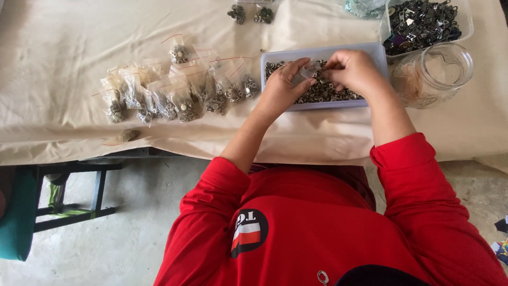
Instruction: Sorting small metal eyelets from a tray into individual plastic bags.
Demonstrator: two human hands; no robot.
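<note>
Your left hand (280, 87) grips a small clear plastic bag (308, 71) between thumb and fingers, directly above the shallow rectangular tray (370, 50). The bag's long axis runs diagonally, from lower left near your palm to upper right, and its upper-right end points toward your right hand. Whether that end is the open mouth cannot be determined at this size.

Your right hand (353, 70) is closed in a pinch, fingertips drawn together at the bag's upper-right end. What the fingertips hold is too small to make out. This hand also sits above the tray, toward its right half.

The tray rests on a cream cloth (63, 47) and holds a layer of small metal ring-shaped parts (328, 92). Both hands cover the middle of that layer.

Reference positions, all relative to the tray:
- Left of it: a cluster of filled, sealed small bags (180, 95), each showing metal parts inside, some with a red strip at the top.
- Just beside its right end: a clear glass jar (434, 74), lying tilted with its mouth toward the upper right.
- Beyond its far right corner: a clear container of dark metal hardware (423, 21).
- Beyond its far left corner: two small heaps of dark parts (251, 13).
</note>
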